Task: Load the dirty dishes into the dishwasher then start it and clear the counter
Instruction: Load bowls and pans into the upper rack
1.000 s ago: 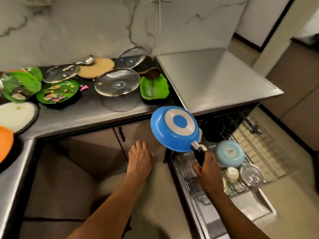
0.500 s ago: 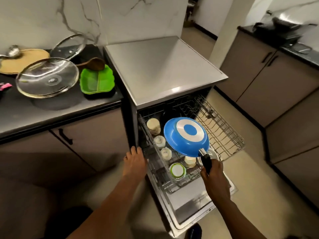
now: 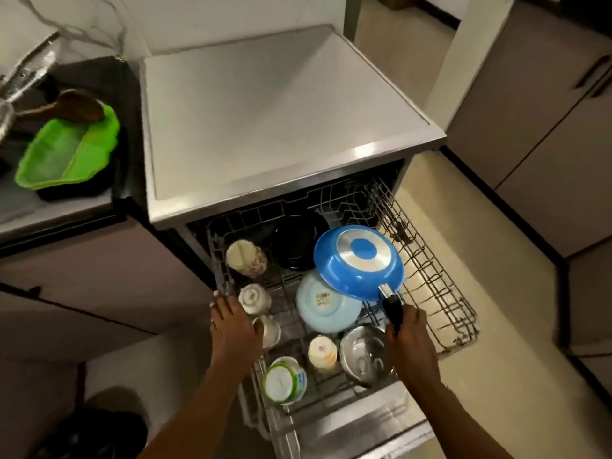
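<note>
My right hand (image 3: 411, 346) grips the black handle of a blue frying pan (image 3: 359, 262), held upside down and tilted over the pulled-out upper rack (image 3: 430, 286) of the open dishwasher (image 3: 271, 127). The pan overlaps a light blue bowl (image 3: 326, 308) and sits in front of a black bowl (image 3: 296, 241). My left hand (image 3: 231, 326) rests with straight fingers on the rack's left edge, beside upturned white cups (image 3: 254, 298). A steel bowl (image 3: 366, 354) and a green-rimmed cup (image 3: 284, 380) stand near the rack's front.
On the dark counter at left lie a green leaf-shaped plate (image 3: 69, 154), a wooden spoon (image 3: 71, 106) and a glass lid (image 3: 29, 72). The right half of the rack holds no dishes. Beige cabinets (image 3: 546, 134) stand at right, and the open door (image 3: 364, 432) lies below.
The view has swung closer over the dishwasher. My right hand has carried the blue pan lower and further back over the rack. My left hand has moved from the cabinet front onto the rack's left edge.
</note>
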Motion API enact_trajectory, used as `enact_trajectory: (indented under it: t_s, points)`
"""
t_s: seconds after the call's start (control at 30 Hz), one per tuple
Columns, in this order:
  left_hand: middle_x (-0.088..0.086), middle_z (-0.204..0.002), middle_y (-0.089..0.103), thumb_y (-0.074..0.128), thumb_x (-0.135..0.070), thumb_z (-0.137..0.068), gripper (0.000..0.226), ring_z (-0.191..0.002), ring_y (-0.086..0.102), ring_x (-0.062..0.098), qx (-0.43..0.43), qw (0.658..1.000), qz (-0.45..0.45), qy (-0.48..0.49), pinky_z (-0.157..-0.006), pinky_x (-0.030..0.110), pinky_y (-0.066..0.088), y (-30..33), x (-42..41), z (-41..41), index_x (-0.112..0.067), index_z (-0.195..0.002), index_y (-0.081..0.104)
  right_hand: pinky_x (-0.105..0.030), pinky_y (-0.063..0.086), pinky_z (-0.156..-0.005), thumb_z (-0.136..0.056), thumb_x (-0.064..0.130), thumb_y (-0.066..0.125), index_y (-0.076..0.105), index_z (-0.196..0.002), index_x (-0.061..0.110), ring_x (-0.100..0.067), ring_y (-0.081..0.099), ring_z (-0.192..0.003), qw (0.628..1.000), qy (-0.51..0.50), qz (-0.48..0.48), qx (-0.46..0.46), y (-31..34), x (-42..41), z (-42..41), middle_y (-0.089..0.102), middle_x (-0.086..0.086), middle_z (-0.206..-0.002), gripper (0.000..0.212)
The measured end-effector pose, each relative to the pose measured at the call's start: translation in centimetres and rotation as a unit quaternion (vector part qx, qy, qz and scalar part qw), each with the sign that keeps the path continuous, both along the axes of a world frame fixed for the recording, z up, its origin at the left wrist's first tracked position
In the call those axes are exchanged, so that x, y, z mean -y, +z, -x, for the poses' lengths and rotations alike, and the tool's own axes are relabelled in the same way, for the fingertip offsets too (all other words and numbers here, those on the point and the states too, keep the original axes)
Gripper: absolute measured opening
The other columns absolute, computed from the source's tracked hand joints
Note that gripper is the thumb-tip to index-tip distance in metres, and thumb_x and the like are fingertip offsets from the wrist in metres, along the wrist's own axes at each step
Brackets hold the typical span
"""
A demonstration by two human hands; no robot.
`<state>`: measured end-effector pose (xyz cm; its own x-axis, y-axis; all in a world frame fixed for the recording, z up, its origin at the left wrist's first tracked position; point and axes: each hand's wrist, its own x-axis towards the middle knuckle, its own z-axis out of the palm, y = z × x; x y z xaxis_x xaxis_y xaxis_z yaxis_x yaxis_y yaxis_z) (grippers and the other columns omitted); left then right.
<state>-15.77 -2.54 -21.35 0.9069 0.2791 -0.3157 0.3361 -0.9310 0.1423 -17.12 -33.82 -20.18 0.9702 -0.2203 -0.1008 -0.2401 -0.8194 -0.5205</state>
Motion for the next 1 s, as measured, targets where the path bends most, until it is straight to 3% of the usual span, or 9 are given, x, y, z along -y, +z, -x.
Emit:
enact_trajectory:
  t_s: [0.13, 0.23, 0.43, 0.53, 0.6, 0.77, 0.93, 1.0]
  points:
    - [0.043, -0.145, 0.022, 0.068, -0.037, -0.082, 0.091, -0.137, 0.016, 0.057, -0.007, 0.999, -0.021, 0.042, -0.111, 0.061, 0.023, -2.2, 0.0, -2.1, 0.016, -0.143, 0.025, -0.033, 0.041, -0.055, -0.094, 0.016, 0.055, 0.044, -0.118, 0.008, -0.022, 0.054, -0.073, 0.999, 0.036, -0.037, -0.004, -3.8, 1.5, -5.0, 0.045, -0.01, -0.109, 0.027]
    - [0.044, -0.148, 0.011, 0.078, -0.029, -0.077, 0.103, -0.136, 0.017, 0.058, 0.013, 0.997, 0.01, 0.075, -0.107, 0.063, 0.027, -2.7, 0.6, -2.0, 0.02, -0.142, 0.016, -0.023, 0.035, -0.053, -0.096, 0.014, 0.053, 0.043, -0.12, 0.007, -0.018, 0.052, -0.071, 0.997, 0.042, -0.062, 0.011, -6.3, 1.5, -7.9, 0.044, -0.009, -0.111, 0.027]
    - [0.046, -0.145, 0.014, 0.088, -0.024, -0.061, 0.117, -0.124, 0.034, 0.061, 0.03, 0.998, -0.014, 0.046, -0.092, 0.063, 0.044, -3.5, 0.7, -1.2, 0.019, -0.141, 0.015, -0.037, 0.046, -0.057, -0.099, 0.018, 0.046, 0.04, -0.123, 0.004, -0.022, 0.052, -0.071, 0.996, 0.011, -0.089, 0.015, -10.1, 1.1, -13.2, 0.042, -0.017, -0.118, 0.029]
    - [0.042, -0.149, 0.009, 0.083, -0.032, -0.067, 0.116, -0.127, 0.032, 0.058, 0.054, 0.997, -0.037, 0.032, -0.096, 0.06, 0.041, -4.2, 0.3, -1.0, 0.018, -0.144, 0.012, -0.036, 0.047, -0.064, -0.097, 0.016, 0.048, 0.039, -0.124, 0.003, -0.024, 0.052, -0.08, 0.997, 0.02, -0.071, 0.031, -11.4, 0.5, -15.2, 0.043, -0.017, -0.117, 0.032]
    - [0.039, -0.151, 0.005, 0.073, -0.037, -0.073, 0.109, -0.128, 0.03, 0.056, 0.071, 0.996, -0.048, 0.028, -0.1, 0.058, 0.038, -4.7, 0.1, -0.9, 0.018, -0.144, 0.011, -0.043, 0.049, -0.071, -0.094, 0.018, 0.05, 0.042, -0.123, 0.0, -0.032, 0.053, -0.087, 0.998, 0.0, -0.056, 0.03, -12.3, 0.2, -16.1, 0.048, -0.021, -0.115, 0.035]
    - [0.038, -0.152, 0.004, 0.058, -0.043, -0.072, 0.106, -0.127, 0.03, 0.055, 0.09, 0.993, -0.073, 0.022, -0.101, 0.057, 0.037, -4.7, 0.3, -0.9, 0.018, -0.145, 0.011, -0.044, 0.039, -0.076, -0.087, 0.018, 0.065, 0.054, -0.112, -0.001, -0.038, 0.048, -0.092, 0.996, -0.028, 0.081, 0.038, -13.5, 0.1, -16.6, 0.059, -0.025, -0.104, 0.033]
    - [0.037, -0.153, 0.004, 0.057, -0.043, -0.071, 0.107, -0.128, 0.03, 0.054, 0.092, 0.992, -0.086, 0.029, -0.101, 0.056, 0.036, -4.6, 0.5, -1.0, 0.016, -0.146, 0.008, -0.045, 0.041, -0.075, -0.083, 0.009, 0.068, 0.055, -0.117, 0.0, -0.04, 0.052, -0.089, 0.992, -0.056, 0.105, 0.046, -13.0, 1.1, -16.5, 0.06, -0.025, -0.102, 0.038]
    - [0.037, -0.153, 0.005, 0.057, -0.043, -0.072, 0.106, -0.129, 0.03, 0.054, 0.093, 0.992, -0.085, 0.029, -0.101, 0.056, 0.036, -4.5, 0.5, -1.0, 0.016, -0.146, 0.009, -0.046, 0.041, -0.082, -0.081, 0.005, 0.066, 0.054, -0.124, 0.004, -0.04, 0.053, -0.095, 0.993, -0.073, 0.096, 0.013, -12.9, 1.6, -16.7, 0.059, -0.023, -0.106, 0.044]
